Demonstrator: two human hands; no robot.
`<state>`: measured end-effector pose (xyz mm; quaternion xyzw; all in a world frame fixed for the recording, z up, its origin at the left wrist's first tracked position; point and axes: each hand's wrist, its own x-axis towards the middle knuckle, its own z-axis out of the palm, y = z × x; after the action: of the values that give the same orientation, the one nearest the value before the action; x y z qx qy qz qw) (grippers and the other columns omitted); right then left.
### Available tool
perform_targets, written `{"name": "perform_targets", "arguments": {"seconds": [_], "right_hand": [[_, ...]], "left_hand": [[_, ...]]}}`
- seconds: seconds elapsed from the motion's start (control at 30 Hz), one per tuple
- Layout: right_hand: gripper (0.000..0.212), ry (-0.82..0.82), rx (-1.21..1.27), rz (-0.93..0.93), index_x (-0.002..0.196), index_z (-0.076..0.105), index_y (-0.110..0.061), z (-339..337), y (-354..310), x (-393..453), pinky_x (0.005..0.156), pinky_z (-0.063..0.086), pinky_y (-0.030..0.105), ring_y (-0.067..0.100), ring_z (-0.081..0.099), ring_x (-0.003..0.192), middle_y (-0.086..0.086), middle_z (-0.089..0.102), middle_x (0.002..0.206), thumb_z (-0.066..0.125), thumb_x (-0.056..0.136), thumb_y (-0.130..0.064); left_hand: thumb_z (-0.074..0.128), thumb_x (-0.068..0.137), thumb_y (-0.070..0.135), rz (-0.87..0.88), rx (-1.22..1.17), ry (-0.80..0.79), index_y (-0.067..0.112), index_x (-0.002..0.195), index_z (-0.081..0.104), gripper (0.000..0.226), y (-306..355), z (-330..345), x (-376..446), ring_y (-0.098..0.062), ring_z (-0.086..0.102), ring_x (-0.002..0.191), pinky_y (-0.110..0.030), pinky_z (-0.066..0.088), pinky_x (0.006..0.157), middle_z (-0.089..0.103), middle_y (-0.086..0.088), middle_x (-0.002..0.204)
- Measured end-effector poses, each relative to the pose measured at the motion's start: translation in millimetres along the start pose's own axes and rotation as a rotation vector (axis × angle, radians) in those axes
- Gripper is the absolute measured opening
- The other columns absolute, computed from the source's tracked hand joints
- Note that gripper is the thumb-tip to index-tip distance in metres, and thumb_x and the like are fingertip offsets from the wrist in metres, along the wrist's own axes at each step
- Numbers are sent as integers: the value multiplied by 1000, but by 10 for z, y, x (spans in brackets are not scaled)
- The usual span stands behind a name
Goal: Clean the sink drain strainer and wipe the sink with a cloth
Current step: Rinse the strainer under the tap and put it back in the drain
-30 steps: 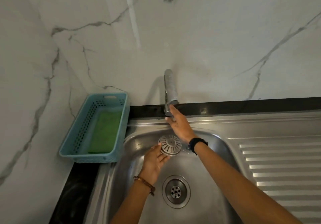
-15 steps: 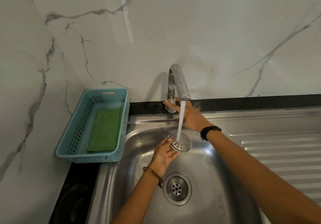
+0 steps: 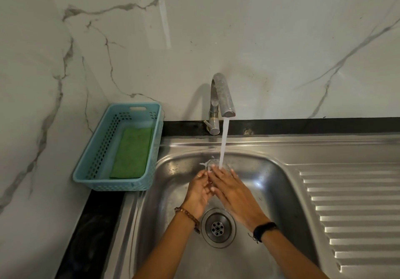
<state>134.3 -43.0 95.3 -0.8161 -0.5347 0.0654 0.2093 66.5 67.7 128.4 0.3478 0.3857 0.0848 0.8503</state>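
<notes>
Head view: your left hand (image 3: 198, 189) grips the strainer (image 3: 211, 163) under the tap's stream (image 3: 223, 144); your right hand (image 3: 232, 189) lies flat on it, fingers straight.

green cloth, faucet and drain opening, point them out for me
green cloth (image 3: 131, 153), head view, middle of the folded cloth in the basket
faucet (image 3: 223, 93), head view, curved spout
drain opening (image 3: 218, 228), head view, perforated centre
</notes>
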Motion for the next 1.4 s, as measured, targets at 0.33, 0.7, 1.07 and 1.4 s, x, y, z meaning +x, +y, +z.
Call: {"name": "perform_targets", "arguments": {"seconds": [0.33, 0.7, 1.07, 1.4], "right_hand": [[10, 104, 855, 430, 86, 61, -18, -411, 60, 228, 60, 44, 3, 8, 58, 80, -5, 64, 86, 67, 82, -10], [17, 183, 1033, 484, 98, 65, -12, -281, 135, 57, 75, 51, 8, 14, 56, 104, 6, 50, 120, 53, 90, -3], [25, 169, 974, 528, 105, 67, -7, -319, 11, 282, 67, 49, 13, 4, 62, 85, 2, 69, 98, 56, 86, 5], [22, 225, 954, 427, 88, 64, -7, -429, 141, 272, 78, 51, 15, 15, 61, 89, 6, 65, 91, 52, 85, 10]], "left_hand": [[40, 98, 12, -41, 3, 96, 3, 128, 46, 32, -101, -77, 43, -28, 59, 97, -37, 49, 86, 57, -19, 115], [50, 88, -6, 213, 177, 78, 11, 114, 59, 33, 121, -80, 55, -16, 64, 90, -17, 58, 64, 66, -5, 102], [50, 90, -4, 59, 348, 212, 1, 109, 59, 22, 16, -87, -28, -16, 62, 73, -14, 55, 52, 63, -15, 101], [60, 87, 17, 614, 1256, 277, 18, 99, 65, 13, 74, 13, -43, -12, 65, 77, -26, 56, 69, 68, 5, 88]]}}
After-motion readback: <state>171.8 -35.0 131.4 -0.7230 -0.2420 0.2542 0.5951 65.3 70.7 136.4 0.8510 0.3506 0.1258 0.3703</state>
